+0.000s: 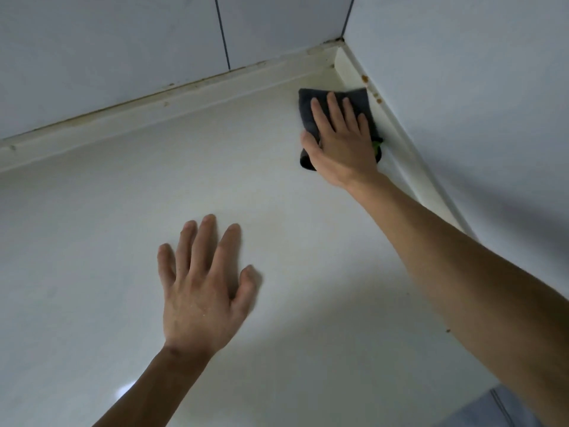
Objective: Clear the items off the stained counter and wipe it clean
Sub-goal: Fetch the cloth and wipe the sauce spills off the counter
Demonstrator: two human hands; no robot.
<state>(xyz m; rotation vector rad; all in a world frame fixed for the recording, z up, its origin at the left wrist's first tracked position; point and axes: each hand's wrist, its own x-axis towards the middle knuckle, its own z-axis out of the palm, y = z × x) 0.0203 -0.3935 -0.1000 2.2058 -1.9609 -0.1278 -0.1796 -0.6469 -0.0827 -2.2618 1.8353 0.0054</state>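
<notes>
A folded dark grey cloth lies on the pale counter near the back right corner. My right hand presses flat on the cloth with straight fingers, right beside the raised right rim. My left hand rests flat on the bare counter in the middle, fingers spread, holding nothing. A bit of green shows at the cloth's right edge under my palm.
A cream raised rim runs along the back and right walls, with brown stains on the right rim above the cloth. White tiled walls close the corner. One small brown speck sits by my right forearm.
</notes>
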